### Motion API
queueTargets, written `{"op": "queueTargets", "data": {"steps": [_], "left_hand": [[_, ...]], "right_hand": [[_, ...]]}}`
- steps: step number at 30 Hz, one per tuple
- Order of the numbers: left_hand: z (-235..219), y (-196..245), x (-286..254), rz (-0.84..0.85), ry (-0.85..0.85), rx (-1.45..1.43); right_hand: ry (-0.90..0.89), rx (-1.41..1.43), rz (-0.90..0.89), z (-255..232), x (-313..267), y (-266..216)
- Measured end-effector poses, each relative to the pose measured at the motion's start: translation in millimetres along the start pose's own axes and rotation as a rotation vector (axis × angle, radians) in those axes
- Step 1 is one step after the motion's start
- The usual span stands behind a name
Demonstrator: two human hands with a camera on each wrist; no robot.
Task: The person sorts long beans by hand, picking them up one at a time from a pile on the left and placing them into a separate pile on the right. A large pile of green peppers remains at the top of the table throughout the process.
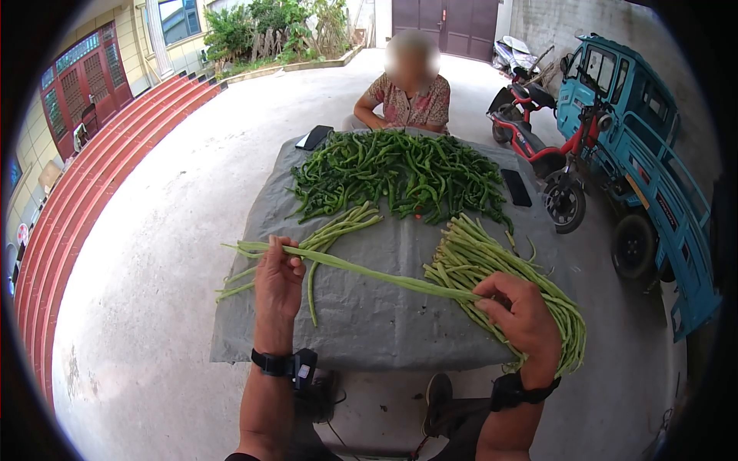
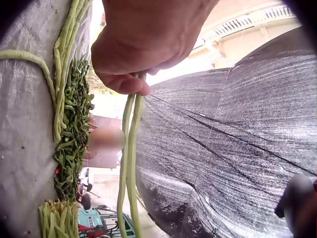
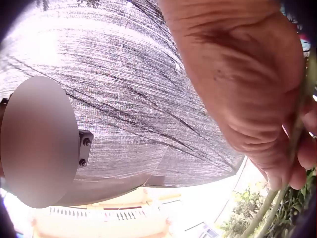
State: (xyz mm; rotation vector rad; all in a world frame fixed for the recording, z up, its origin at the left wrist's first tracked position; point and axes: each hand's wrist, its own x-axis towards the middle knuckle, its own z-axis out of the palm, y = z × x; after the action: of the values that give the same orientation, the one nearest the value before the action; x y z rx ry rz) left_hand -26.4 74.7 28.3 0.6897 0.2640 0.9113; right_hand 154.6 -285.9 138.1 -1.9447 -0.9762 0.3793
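Observation:
A few long green beans (image 1: 369, 274) stretch between my two hands above the grey-covered table. My left hand (image 1: 278, 280) pinches them near their left end between thumb and fingers. With curled fingers and thumb, my right hand (image 1: 523, 311) grips the other end. In the left wrist view two long beans (image 2: 130, 163) hang from the pinching fingertips. Behind my left hand lies a small loose group of long beans (image 1: 338, 230). Beneath and beyond my right hand spreads a large bundle of long beans (image 1: 492, 269), its tips drooping over the table's near right edge.
A wide heap of green chili peppers (image 1: 392, 169) covers the far part of the table (image 1: 369, 338). Phones (image 1: 516, 187) lie at both sides of it. A person (image 1: 407, 96) sits across the table. Right of it stand a red electric scooter (image 1: 538, 142) and a blue three-wheeled truck (image 1: 646, 146).

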Motion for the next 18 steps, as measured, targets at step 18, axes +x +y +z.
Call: {"op": "queueTargets", "data": {"steps": [18], "left_hand": [[6.3,-9.3,1.1,0.081,0.141,0.252]], "right_hand": [[-0.114,0.028,0.085,-2.2,8.3,35.1]]}}
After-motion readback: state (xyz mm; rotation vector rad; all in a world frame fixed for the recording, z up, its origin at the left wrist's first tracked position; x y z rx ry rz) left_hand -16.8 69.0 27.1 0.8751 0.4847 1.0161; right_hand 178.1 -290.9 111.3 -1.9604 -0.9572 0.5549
